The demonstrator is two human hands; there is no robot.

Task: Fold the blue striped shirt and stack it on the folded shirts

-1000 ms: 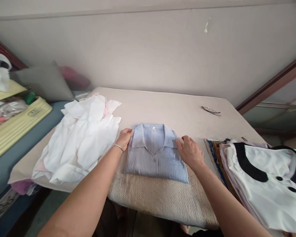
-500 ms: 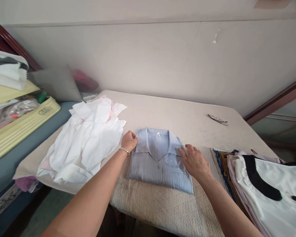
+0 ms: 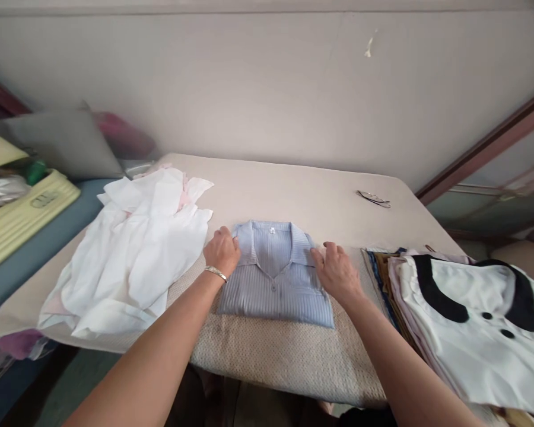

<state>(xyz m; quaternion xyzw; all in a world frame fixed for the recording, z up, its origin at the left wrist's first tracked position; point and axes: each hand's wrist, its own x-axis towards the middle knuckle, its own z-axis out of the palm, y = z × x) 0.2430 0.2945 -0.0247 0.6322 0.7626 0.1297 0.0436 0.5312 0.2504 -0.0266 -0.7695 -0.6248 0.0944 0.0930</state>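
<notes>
A light blue striped shirt (image 3: 276, 290) lies folded into a flat rectangle on the cloth-covered table, with its collar toward the wall and a button at the front. At its upper left edge, beside the collar, my left hand (image 3: 222, 252) has its fingers curled closed on the fabric; a bracelet is on that wrist. My right hand (image 3: 338, 273) holds the opposite edge by the right collar point, thumb against the cloth and fingers bent around the side. The fingertips of both hands are partly hidden.
White garments (image 3: 142, 243) lie in a loose heap on the left. To the right is a stack of folded clothes, topped by a white top with a black collar (image 3: 480, 338). Eyeglasses (image 3: 374, 199) rest farther back. A yellow container (image 3: 31, 207) stands at far left, and a wall (image 3: 258, 89) borders the table.
The head view has turned slightly right and down, so everything sits farther left and higher. Both hands stay at the shirt's side edges; the left fingers look more curled.
</notes>
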